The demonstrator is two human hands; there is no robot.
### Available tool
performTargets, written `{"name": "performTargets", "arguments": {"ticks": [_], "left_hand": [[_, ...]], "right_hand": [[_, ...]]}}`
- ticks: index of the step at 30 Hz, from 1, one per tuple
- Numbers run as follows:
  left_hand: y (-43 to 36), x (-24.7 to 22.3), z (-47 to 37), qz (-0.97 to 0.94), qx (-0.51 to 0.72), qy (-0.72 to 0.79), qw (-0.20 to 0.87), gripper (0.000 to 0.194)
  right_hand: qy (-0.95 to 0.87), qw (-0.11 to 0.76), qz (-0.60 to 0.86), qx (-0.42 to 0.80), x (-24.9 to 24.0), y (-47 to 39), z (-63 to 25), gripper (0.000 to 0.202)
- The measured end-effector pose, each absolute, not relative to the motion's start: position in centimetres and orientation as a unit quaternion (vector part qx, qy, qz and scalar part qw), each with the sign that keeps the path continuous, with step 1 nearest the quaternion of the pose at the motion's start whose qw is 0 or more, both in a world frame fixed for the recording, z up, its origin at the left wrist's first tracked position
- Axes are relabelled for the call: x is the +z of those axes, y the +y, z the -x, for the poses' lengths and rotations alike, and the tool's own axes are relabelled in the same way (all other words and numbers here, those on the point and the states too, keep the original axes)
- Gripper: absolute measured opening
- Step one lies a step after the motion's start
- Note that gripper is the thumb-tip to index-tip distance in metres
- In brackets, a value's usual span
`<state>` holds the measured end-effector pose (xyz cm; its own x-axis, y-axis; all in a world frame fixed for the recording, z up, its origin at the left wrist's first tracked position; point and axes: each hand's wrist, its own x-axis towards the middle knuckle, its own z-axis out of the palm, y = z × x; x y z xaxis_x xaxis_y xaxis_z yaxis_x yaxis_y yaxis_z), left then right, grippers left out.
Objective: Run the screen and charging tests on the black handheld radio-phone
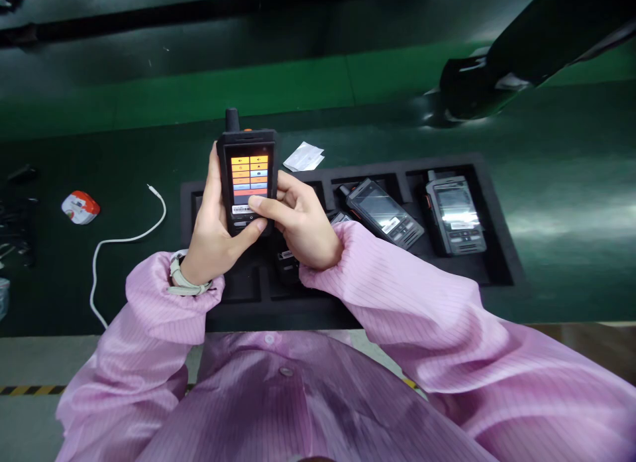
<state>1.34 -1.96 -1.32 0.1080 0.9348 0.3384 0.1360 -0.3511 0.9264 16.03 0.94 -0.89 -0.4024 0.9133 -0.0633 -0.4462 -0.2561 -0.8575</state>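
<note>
A black handheld radio (249, 177) with a stubby antenna and a lit touchscreen of orange and blue buttons is held upright above the tray. My left hand (213, 236) grips it along its left side and bottom, thumb across the lower front. From the right, my right hand (305, 217) supports the radio's edge, its thumb on the lower part of the screen. Below them lies a black foam tray (497, 230) with compartments. Another radio (385, 213) rests tilted in it, and a further radio (454, 213) stands in the right compartment. More radios are partly hidden under my right arm.
A white cable (124, 238) curls on the green table to the left, near a red and white object (80, 207). Behind the tray lies a small clear plastic piece (304, 156). A dark arm-like fixture (497, 77) reaches in from the upper right.
</note>
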Motion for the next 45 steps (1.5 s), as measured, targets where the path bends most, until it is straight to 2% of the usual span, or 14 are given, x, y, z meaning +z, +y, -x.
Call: {"name": "performTargets", "arguments": {"ticks": [17,34,41,45], "left_hand": [[-1.9,-1.3,-0.8,-0.588,0.525,0.397,0.469,0.094],[-2.0,-1.0,-1.7,-0.544,0.550,0.432,0.464,0.094],[-1.9,-1.5,-1.2,-0.559,0.542,0.399,0.484,0.080],[-2.0,-1.4,-1.3,-0.546,0.551,0.402,0.487,0.083]], "right_hand": [[-0.383,0.457,0.284,0.751,-0.7,1.1,-16.3,0.039],[-0.404,0.449,0.303,0.737,-0.6,1.1,-16.3,0.041],[-0.398,0.444,0.293,0.747,-0.4,1.3,-16.5,0.040],[-0.417,0.453,0.291,0.733,-0.6,1.4,-16.4,0.040]]}}
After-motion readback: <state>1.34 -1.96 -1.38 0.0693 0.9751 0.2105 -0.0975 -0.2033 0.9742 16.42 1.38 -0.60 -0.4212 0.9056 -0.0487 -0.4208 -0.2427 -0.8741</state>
